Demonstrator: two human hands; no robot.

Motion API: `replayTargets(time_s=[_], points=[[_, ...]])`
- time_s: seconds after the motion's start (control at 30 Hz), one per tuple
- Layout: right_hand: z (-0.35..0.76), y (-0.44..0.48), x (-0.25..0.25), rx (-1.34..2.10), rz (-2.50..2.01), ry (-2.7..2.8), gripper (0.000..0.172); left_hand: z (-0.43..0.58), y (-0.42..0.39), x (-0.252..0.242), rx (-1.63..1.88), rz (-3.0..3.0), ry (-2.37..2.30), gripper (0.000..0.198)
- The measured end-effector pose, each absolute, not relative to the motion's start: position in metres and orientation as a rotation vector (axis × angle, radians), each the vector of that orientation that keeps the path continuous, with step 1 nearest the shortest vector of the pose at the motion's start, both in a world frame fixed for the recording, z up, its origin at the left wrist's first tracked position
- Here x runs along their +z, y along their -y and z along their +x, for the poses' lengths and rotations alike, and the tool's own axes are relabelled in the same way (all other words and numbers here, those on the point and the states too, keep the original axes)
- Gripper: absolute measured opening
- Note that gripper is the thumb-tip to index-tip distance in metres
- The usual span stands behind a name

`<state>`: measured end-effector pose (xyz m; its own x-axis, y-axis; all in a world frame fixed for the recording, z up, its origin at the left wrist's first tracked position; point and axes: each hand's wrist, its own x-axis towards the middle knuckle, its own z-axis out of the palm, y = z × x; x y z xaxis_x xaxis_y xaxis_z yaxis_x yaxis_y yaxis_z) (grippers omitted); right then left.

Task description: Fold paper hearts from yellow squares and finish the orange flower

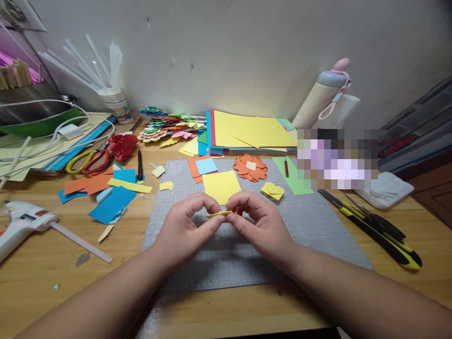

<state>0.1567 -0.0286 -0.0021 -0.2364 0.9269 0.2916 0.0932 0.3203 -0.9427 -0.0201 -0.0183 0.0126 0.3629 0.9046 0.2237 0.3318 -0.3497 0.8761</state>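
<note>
Between my two hands, a small folded piece of yellow paper (219,214) is pinched over the grey cutting mat (197,270). My left hand (185,221) grips its left side with thumb and fingers closed. On the other side, my right hand (263,223) pinches the right end. Just beyond them lies a flat yellow paper square (222,186). A folded yellow paper heart (272,190) rests to the right. Behind the square is an orange paper flower (250,167) with a pale square at its centre.
Left are a glue gun (28,226), scissors (88,160) and blue and orange scraps (113,205). A paper stack (252,127) stands against the wall beside layered paper flowers (158,132). Right lie a yellow-black utility knife (381,235) and a bottle (318,96).
</note>
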Motion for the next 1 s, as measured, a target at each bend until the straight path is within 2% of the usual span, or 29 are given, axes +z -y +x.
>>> replayTargets(time_s=[0.23, 0.43, 0.7, 0.9, 1.0], points=[[0.1590, 0.0273, 0.0017, 0.942, -0.837, 1.693, 0.003, -0.0214, 0.0183, 0.0111, 0.999, 1.977, -1.025, 0.009], [0.1622, 0.0285, -0.0008, 0.941, -0.873, 1.803, 0.001, -0.0217, 0.0175, 0.0129, 0.833, 1.772, -0.963, 0.013], [0.1589, 0.0247, 0.0006, 0.783, -0.842, 1.857, 0.007, -0.0202, 0.0190, 0.0128, 0.822, 1.762, -1.005, 0.016], [0.1590, 0.0251, -0.0018, 0.798, -0.852, 1.841, 0.009, -0.0195, 0.0190, 0.0142, 0.818, 1.909, -0.989, 0.008], [0.1597, 0.0256, -0.0029, 0.955, -0.859, 1.840, 0.010, -0.0211, 0.0188, 0.0169, 0.775, 2.100, -0.918, 0.008]])
